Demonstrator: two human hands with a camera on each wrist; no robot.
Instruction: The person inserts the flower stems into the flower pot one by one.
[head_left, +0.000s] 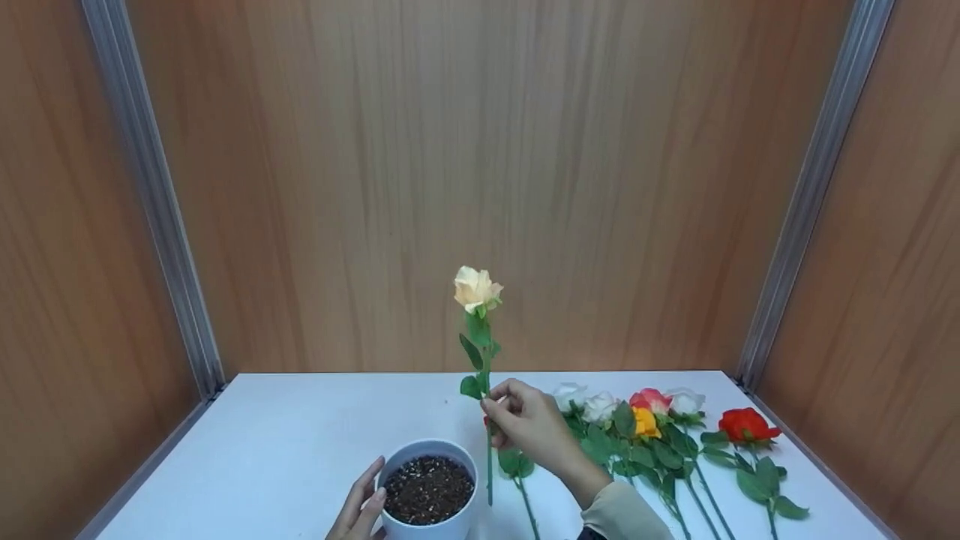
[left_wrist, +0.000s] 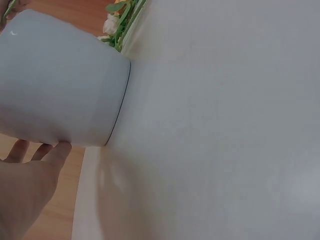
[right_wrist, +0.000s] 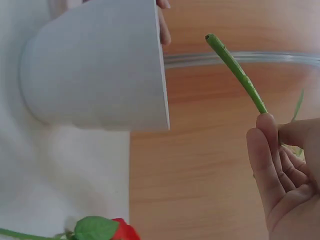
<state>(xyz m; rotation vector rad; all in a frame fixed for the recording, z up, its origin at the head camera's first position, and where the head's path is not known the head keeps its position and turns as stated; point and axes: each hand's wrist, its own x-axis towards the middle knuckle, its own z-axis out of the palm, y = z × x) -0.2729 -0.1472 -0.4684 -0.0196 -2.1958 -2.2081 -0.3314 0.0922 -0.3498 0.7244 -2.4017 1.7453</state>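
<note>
A white flower pot (head_left: 431,531) filled with dark soil (head_left: 427,490) stands at the table's front. My left hand (head_left: 364,506) rests against the pot's left side, and in the left wrist view its fairly straight fingers (left_wrist: 59,154) touch the wall. To the right of the pot, my right hand (head_left: 532,427) pinches the green stem of a cream rose (head_left: 478,290), held upright with the bloom on top. The bare lower end of the stem (right_wrist: 235,67) sticks out below the fingertips, beside the pot and apart from it in the right wrist view.
Several roses lie on the white table (head_left: 300,435) at the right, among them a yellow rose (head_left: 645,422), a pink rose (head_left: 651,400) and a red rose (head_left: 748,425). Another red one (right_wrist: 125,230) lies partly behind my right hand. Wooden panels (head_left: 480,187) enclose the table.
</note>
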